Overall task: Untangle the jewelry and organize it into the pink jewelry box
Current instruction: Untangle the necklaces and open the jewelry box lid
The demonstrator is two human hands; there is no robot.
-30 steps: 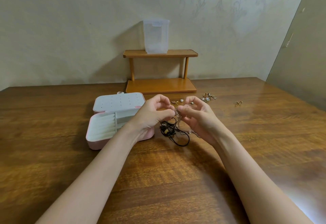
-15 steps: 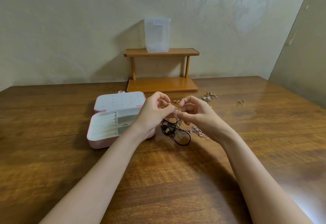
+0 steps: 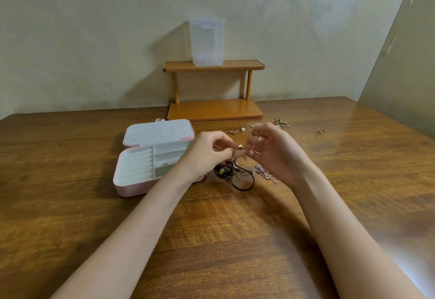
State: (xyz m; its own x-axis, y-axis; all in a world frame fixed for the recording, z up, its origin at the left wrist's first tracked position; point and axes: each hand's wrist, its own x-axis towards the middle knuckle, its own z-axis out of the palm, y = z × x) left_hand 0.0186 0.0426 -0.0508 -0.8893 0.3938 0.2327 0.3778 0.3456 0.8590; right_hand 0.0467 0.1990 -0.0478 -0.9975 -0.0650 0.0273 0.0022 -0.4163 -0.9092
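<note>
On the glossy, dark-grained wooden table an oblong pink jewelry box with rounded corners lies open. Its flat lid, lined pale grey and dotted with small holes, leans back. The white, soft-looking interior has a ribbed bank of ring rolls on the left and small square compartments on the right; one of these holds a small ring.

Just right of the box sits the tangle of jewelry: a thin black cord in a loose loop, a bead or two, and fine rose-gold chain links trailing rightward on the wood.

The left hand is raised over the tangle, its fingertips pinching a thin strand that rises from the heap. The right hand faces it with fingers curled; its fingertips appear to pinch the same fine strand, though motion blur hides the exact grip. A small gold charm shows between the two hands.

Beyond the hands, small loose earrings lie scattered, a cluster of gold-toned pieces lies further right, and a single gold ring-like piece lies well apart.

Against the wall stands a smooth two-tier orange-brown wooden shelf with a translucent rectangular plastic container on its top board.
</note>
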